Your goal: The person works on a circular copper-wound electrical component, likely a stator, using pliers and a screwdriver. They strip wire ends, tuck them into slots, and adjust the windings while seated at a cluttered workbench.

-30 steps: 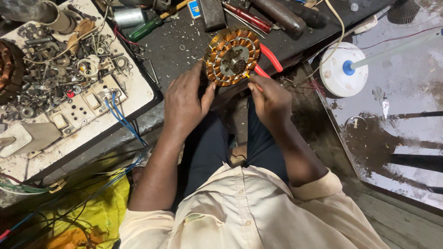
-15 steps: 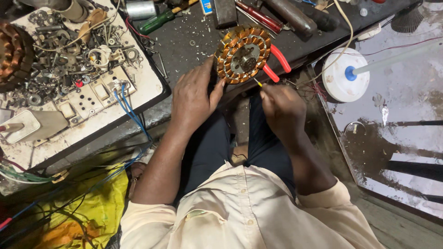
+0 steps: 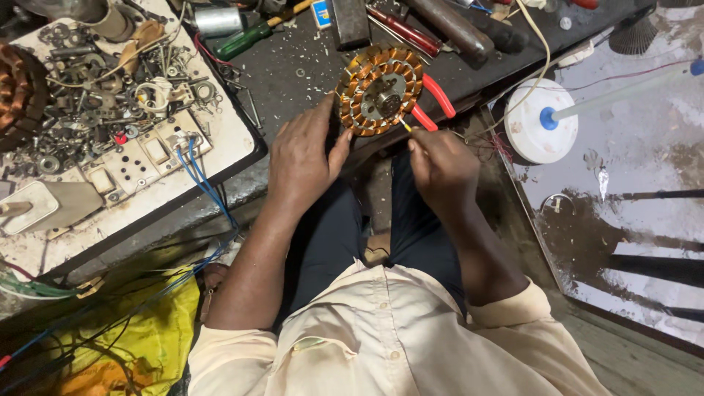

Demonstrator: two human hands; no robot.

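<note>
Copper-wound motor coil [image 3: 379,90] is sitting at the bench edge; your left hand [image 3: 304,158] is steadying its rim, your right hand [image 3: 440,165] pinching a thin tool beside red pliers [image 3: 434,103]. Washers are crowding a white tray [image 3: 227,139]; a small blue box [image 3: 320,12] lies behind.

one head-worn camera is looking steeply down from close above, facing the dark workbench [image 3: 293,66] far ahead, with the lap lying near below.

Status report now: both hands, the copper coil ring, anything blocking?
Left hand steadies copper-wound stator at bench edge. Right hand pinches thin yellow piece at its rim. Red-handled pliers lie close beside; nothing blocks.
</note>
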